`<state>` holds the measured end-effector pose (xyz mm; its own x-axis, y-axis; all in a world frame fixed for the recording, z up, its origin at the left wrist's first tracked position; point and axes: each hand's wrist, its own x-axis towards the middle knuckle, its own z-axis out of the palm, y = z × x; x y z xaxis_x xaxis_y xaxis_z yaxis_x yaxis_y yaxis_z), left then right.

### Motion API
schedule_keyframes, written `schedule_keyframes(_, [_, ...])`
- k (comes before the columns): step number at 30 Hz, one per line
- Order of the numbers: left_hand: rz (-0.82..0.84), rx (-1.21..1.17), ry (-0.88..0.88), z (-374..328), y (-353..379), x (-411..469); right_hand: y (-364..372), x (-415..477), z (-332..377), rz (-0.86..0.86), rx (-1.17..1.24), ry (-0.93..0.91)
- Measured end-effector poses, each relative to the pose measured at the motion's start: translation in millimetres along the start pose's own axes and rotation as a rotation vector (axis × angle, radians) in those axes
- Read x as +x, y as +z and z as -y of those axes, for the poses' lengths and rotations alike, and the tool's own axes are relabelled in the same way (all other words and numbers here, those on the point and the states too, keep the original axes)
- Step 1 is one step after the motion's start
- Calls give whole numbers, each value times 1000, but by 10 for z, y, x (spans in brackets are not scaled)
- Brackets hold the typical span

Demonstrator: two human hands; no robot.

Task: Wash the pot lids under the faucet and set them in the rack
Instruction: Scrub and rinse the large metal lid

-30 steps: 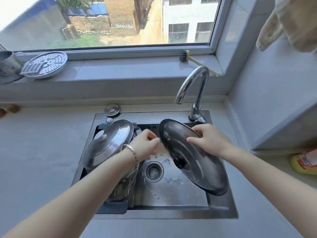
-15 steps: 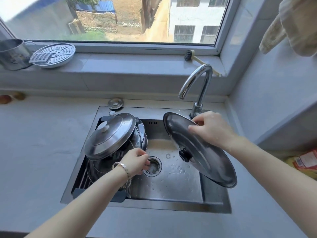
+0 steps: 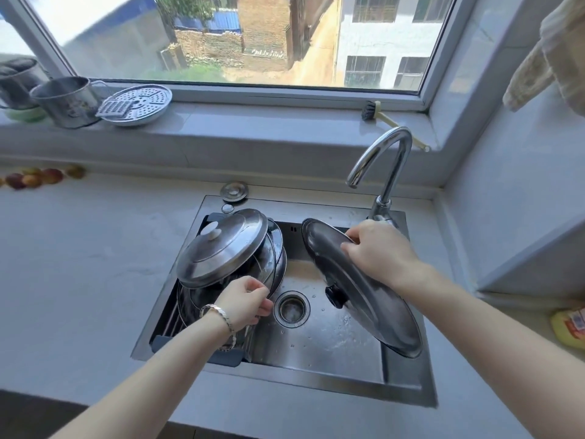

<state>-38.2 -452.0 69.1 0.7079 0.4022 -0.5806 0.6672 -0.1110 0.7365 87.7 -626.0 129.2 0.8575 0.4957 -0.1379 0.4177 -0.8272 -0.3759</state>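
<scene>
— Going from the left, where are the lids sitting?
— The stacked lids (image 3: 221,251) are leaning in the rack (image 3: 171,324) on the left side of the sink (image 3: 316,378). The left hand (image 3: 243,301) is pinching the lower rim of one of them, fingers curled.
— And further right?
— The right hand (image 3: 376,251) is gripping the upper rim of the black-knobbed lid (image 3: 373,299), holding it tilted over the basin, just below the faucet (image 3: 386,160).
— Any writing?
— The yellow bottle (image 3: 568,324) at far right is showing a label, too blurred for reading.

Bright daylight floods through the window (image 3: 240,39); wide-angle bending warps the edges.
</scene>
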Motion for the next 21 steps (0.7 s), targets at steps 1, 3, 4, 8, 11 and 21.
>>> schedule_keyframes(1, [5,2,8,4,-27,-18,-27,-5,61,-15,-26,-27])
schedule_keyframes(3, [5,-21,31,20,-106,-30,-149,-36,256,-81,-34,-95])
schedule_keyframes(4, [-9,-41,44,27,-163,-25,-247,-60,373,-129,-11,-126])
schedule_keyframes(8, [-97,-169,84,46,-511,37,-704,-142,854,-274,229,-216])
schedule_keyframes(11, [-132,-245,91,138,-853,122,-825,-69,1157,-346,476,-226])
schedule_keyframes(21, [-49,-358,-244,825,-1816,596,494,449,1722,-341,1077,243])
